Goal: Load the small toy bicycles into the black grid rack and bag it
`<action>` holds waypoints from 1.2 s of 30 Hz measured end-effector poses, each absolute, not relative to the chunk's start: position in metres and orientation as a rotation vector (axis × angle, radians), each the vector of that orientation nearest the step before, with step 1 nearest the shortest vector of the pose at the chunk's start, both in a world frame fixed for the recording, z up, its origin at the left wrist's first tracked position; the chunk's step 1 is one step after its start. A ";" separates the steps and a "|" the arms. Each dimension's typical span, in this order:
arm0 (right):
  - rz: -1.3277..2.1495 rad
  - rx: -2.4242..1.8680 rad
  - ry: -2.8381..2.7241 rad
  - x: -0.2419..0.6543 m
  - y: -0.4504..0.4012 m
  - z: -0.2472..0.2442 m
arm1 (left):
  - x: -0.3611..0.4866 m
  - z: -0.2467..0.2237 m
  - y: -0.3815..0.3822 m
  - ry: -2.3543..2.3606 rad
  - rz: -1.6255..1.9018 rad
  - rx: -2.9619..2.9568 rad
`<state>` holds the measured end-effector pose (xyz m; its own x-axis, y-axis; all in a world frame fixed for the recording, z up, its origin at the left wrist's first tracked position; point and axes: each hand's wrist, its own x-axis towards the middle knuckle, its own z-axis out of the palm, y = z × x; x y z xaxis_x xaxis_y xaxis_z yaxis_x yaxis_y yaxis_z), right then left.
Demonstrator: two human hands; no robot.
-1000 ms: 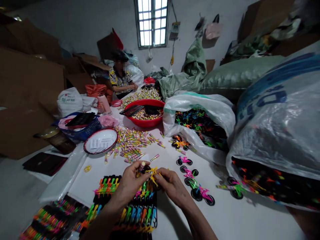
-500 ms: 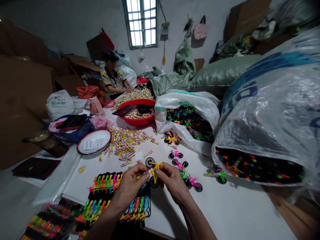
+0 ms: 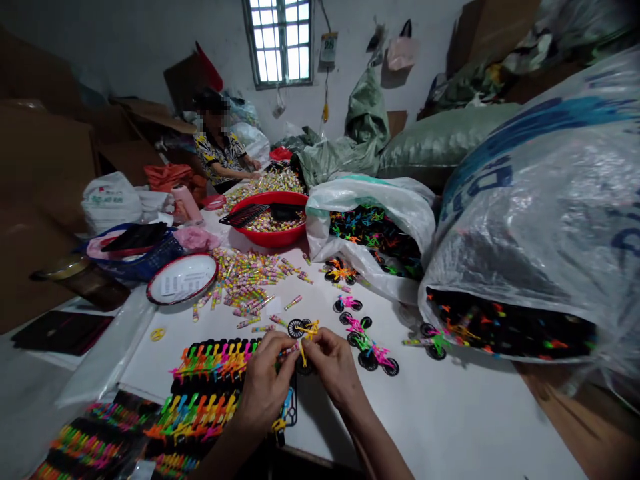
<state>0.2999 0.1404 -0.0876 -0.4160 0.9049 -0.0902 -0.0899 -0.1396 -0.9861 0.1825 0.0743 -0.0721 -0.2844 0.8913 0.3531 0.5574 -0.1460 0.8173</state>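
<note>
My left hand (image 3: 267, 377) is closed on a small printed candy tube (image 3: 291, 349), its fingertips against a yellow toy bicycle (image 3: 303, 359) with black wheels. My right hand (image 3: 333, 367) pinches the frame of that bicycle from the right. The two hands almost touch over the white table. Below and left of them stand rows of colourful toy bicycles (image 3: 215, 360). Pink and green toy bicycles (image 3: 367, 341) lie to the right of my hands. Loose candy tubes (image 3: 250, 287) are heaped beyond my left hand.
A red basin (image 3: 270, 237) and a white plate (image 3: 183, 279) stand behind the tubes. Open sacks of toy bicycles (image 3: 370, 277) (image 3: 530, 267) are at the right. A person (image 3: 220, 150) sits at the far end. A blue basket (image 3: 145, 263) is at left.
Both hands have drawn closer together around the yellow bicycle, and the tube now lies nearer its frame. The whole view has shifted slightly.
</note>
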 end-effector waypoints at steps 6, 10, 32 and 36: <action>1.597 -0.902 -1.464 0.311 0.142 -0.078 | 0.190 -0.065 0.073 1.809 1.341 1.417; 1.608 -0.837 -1.562 0.333 0.142 -0.067 | 0.189 -0.057 0.073 1.652 1.291 0.975; 1.306 -1.088 -1.527 0.320 0.108 -0.100 | 0.217 -0.061 0.060 1.632 1.411 1.388; 1.427 -0.999 -1.503 0.322 0.119 -0.116 | 0.174 -0.035 0.060 1.837 1.174 1.650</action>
<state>0.3222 0.1194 -0.1160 -0.3525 0.9351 0.0380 0.0109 0.0447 -0.9989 0.1741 0.0596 -0.0353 -0.2192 0.9480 0.2308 0.6078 -0.0524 0.7924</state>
